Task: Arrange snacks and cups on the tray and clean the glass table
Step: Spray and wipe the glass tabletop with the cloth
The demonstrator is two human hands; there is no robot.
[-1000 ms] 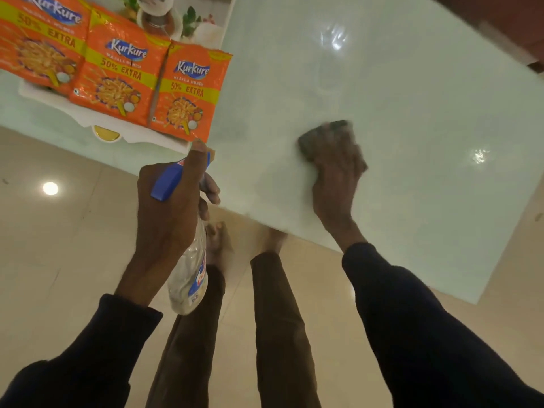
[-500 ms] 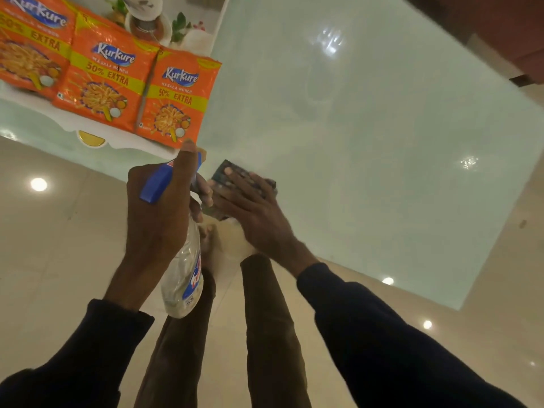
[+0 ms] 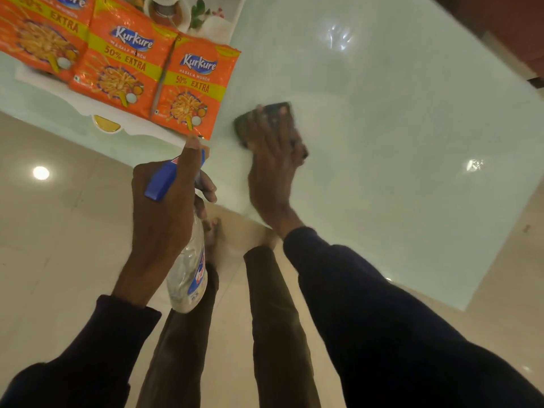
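Wiping carries on across the glass table (image 3: 382, 128): the right hand (image 3: 273, 166), drawn back to the near edge beside the spray bottle (image 3: 188, 278) half a second ago, now pushes out again and presses a dark cleaning pad (image 3: 243, 128) flat on the glass, just beside the nearest of three Kurkure packets (image 3: 123, 69). Its fingers lie spread over the pad, blurred by motion. The left hand (image 3: 159, 219) has barely moved; its fingers are curled round the bottle's neck off the table edge, one finger straight along the blue trigger head (image 3: 160, 184). The packets sit overlapped on the white tray (image 3: 141, 129) at the table's left end, with what looks like a cup (image 3: 167, 10) behind them, partly cut off. The back-and-forth stroke suggests arranging is done and cleaning is under way, with the strip beside the tray now being covered.
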